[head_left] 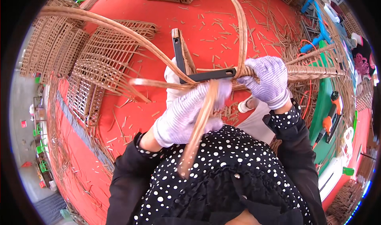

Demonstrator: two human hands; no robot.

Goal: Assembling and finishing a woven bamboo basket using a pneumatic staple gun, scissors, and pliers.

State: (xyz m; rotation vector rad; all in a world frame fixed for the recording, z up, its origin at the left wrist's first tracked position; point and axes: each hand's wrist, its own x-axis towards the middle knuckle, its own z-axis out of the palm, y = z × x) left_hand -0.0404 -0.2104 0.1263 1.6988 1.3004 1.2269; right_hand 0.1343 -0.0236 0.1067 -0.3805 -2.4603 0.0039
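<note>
My right hand (268, 80), in a pale purple striped glove, is closed around the brown woven part of a furniture frame (309, 71). Beside it runs the frame's black flat bar (210, 76), with holes in it. My left hand (180, 116), gloved alike, is just below this bar; motion smears its fingers, so its grip is unclear. In front of it hangs a blurred brown wicker strand (197, 135), loose end toward me. Another long strand (119, 28) arcs off to the left, and one (242, 26) rises upward. A second black bar (178, 50) stands up at the frame's left end.
Open woven wicker panels (107, 62) stand at the left. Cut wicker bits litter the red floor (158, 124). At the right lie an orange and black power tool (330, 116) on a green surface (323, 94), loose strands, and a blue stand (319, 22).
</note>
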